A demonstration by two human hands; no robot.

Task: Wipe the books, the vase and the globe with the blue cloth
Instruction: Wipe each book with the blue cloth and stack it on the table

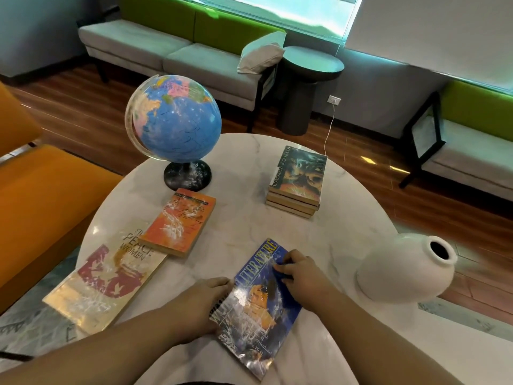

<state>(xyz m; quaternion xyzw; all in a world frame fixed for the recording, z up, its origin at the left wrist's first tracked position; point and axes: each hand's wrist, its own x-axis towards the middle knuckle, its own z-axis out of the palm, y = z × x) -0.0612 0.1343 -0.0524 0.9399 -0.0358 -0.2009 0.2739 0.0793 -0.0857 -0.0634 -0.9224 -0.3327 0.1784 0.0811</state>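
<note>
So R hand (298, 276) pinches cloth (281, 274) on blue book (258, 318); L hand (200, 304) flat alongside.

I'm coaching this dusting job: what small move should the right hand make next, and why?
Probably drag the blue cloth down the blue book toward its near end: the right hand grips it on the cover's far half, white smears show lower down, and the left hand rests against its left edge.

The globe (177, 118) is blue with pink, yellow and green patches, on a black, white-streaked base. The table (249, 226) is white marble, grey-veined. Near left lies an orange book (180, 223); near right, a plain white vase (399, 270). The cloth (281, 274) is blue.
</note>
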